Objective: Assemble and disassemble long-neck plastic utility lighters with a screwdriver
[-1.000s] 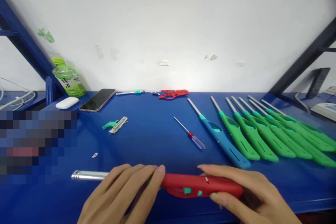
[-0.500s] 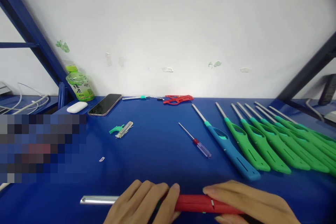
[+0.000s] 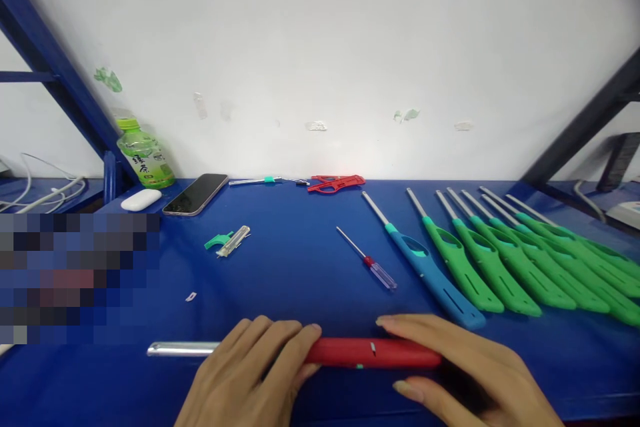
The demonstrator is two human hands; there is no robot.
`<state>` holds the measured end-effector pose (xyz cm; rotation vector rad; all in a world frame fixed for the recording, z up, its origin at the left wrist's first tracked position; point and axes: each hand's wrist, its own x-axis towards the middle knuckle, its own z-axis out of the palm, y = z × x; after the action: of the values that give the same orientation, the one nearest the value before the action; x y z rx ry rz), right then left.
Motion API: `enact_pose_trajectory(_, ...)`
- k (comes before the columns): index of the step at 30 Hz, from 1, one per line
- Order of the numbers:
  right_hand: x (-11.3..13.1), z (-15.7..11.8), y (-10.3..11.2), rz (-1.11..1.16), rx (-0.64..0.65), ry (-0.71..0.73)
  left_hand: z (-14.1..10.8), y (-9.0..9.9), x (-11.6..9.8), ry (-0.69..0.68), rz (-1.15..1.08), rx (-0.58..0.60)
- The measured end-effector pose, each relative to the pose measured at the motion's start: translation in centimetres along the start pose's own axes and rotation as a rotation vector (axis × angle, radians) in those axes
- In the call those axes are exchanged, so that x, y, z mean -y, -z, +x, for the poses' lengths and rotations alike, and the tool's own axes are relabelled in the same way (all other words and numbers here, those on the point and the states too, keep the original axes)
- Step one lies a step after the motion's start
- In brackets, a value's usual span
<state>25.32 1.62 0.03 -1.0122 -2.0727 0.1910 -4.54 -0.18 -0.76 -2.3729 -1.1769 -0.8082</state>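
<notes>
A red long-necked lighter (image 3: 350, 352) lies sideways near the front of the blue table, its silver tube (image 3: 183, 349) pointing left. My left hand (image 3: 255, 367) is closed over its middle, where the tube meets the handle. At the handle's right end, my right hand (image 3: 465, 367) has thumb and fingers apart, the fingers over the far side and the thumb clear of the near side. Beyond the hands are a screwdriver (image 3: 373, 263) with a clear handle and a blue lighter (image 3: 435, 273).
Several green lighters (image 3: 470, 267) lie in a row at right. Farther back are red handle shells (image 3: 336, 183), a metal tube with wires (image 3: 255, 181), a phone (image 3: 197, 195), a white case (image 3: 141, 200) and a bottle (image 3: 145, 157). A clear part with a green trigger (image 3: 219, 241) lies mid-left.
My right hand has loosened, its thumb moving away from the red lighter's handle. Both hands and the lighter sit higher in the view, while the background has shifted slightly up and left.
</notes>
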Motion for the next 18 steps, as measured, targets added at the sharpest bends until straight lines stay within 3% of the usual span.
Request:
enact_pose_trajectory(4,0.2,0.3,-0.1,0.021,-0.063,-0.077,0.2,0.1,0.7,0.056,-0.033,-0.027)
enact_pose_trajectory(9,0.0,0.2,-0.3,0.086,-0.014,-0.125,0.0,0.0,1.0,0.138,-0.095,-0.027)
enact_pose_trajectory(18,0.0,-0.1,-0.2,-0.017,-0.02,-0.041,-1.9,0.0,1.5,0.101,-0.147,0.061)
